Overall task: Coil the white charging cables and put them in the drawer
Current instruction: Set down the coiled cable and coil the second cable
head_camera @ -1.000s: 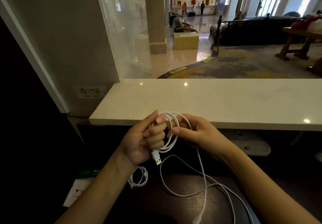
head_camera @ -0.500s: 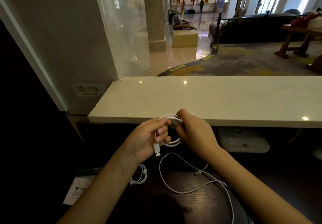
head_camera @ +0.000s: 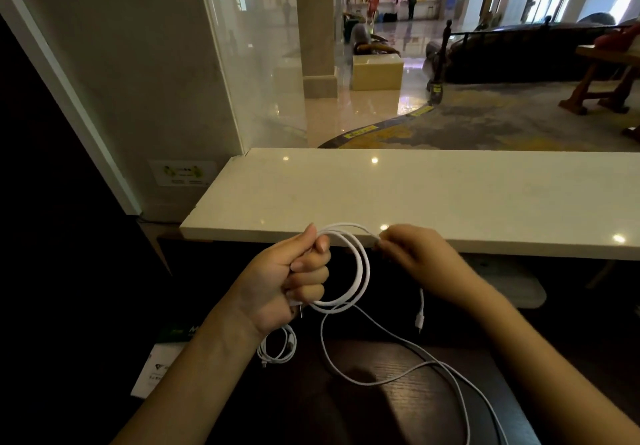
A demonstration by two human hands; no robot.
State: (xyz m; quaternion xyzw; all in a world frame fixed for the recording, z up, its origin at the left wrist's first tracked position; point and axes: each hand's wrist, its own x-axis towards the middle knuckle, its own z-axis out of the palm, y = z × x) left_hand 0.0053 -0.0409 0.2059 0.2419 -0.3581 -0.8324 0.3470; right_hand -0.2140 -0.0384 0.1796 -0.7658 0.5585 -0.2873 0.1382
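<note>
My left hand [head_camera: 289,280] grips a coil of white charging cable [head_camera: 360,271], holding its loops just below the counter's front edge. My right hand [head_camera: 415,254] pinches the same cable at the top right of the loop. From the coil a loose length trails down over the dark wooden desk [head_camera: 398,406], and a connector end [head_camera: 420,320] dangles below my right hand. A second white cable [head_camera: 277,347], small and coiled, lies on the desk under my left wrist. No drawer is in view.
A pale stone counter [head_camera: 415,195] runs across in front of my hands, with glass and a hotel lobby beyond. A white and green leaflet [head_camera: 159,358] lies at the desk's left. A dark wall closes the left side.
My hands have drawn apart, and the loop between them has opened wider. The right hand has slid along the cable to the right. A connector end now hangs below it.
</note>
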